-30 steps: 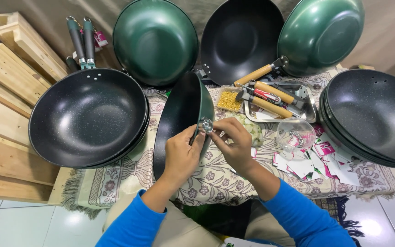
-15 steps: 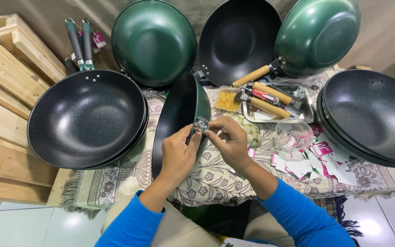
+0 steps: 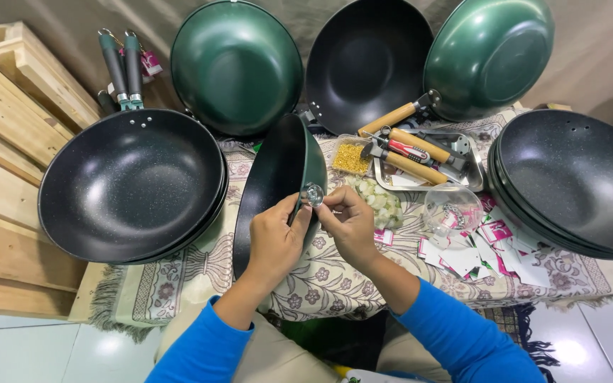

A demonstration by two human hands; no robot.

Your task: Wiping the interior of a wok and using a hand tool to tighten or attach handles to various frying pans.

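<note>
A dark wok with a green outside (image 3: 276, 177) stands on its edge on the patterned cloth (image 3: 335, 276) in front of me. My left hand (image 3: 275, 240) grips its rim from the near side. My right hand (image 3: 350, 223) pinches a small shiny metal fitting (image 3: 313, 194) against the rim, right beside the left thumb. Both sleeves are blue.
A stack of black woks (image 3: 130, 186) lies at left, another stack (image 3: 572, 186) at right. Green and black woks (image 3: 236, 65) lean against the back wall. A metal tray (image 3: 471, 164) holds wooden handles, with a dish of yellow bits, white pieces, a clear bag and paper tags nearby. Wooden planks (image 3: 3, 156) are far left.
The hands stay on the wok rim; the fingers have shifted slightly around the metal fitting. The view has barely moved.
</note>
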